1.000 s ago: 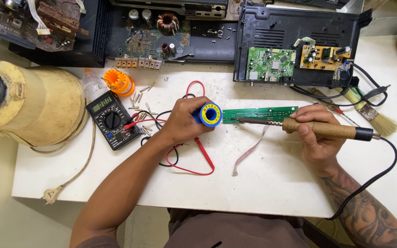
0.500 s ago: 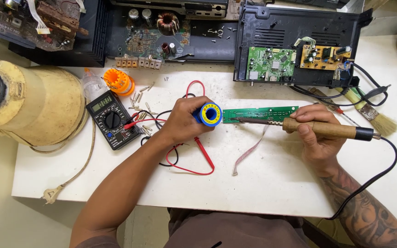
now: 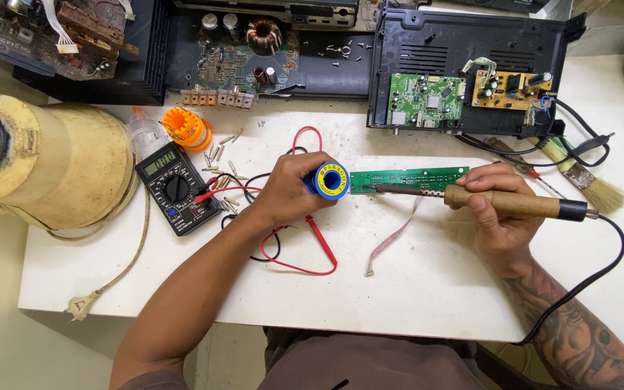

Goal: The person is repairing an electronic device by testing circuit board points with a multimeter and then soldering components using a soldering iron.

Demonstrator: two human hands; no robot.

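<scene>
Head view: our left hand (image 3: 294, 189) closes around the blue solder spool (image 3: 331, 180), just left of the narrow green circuit board (image 3: 407, 178); our right hand (image 3: 496, 209) grips the wooden-handled soldering iron (image 3: 503, 202), tip on the board. We risk lingering heat lifting a pad, or bridging joints.
</scene>
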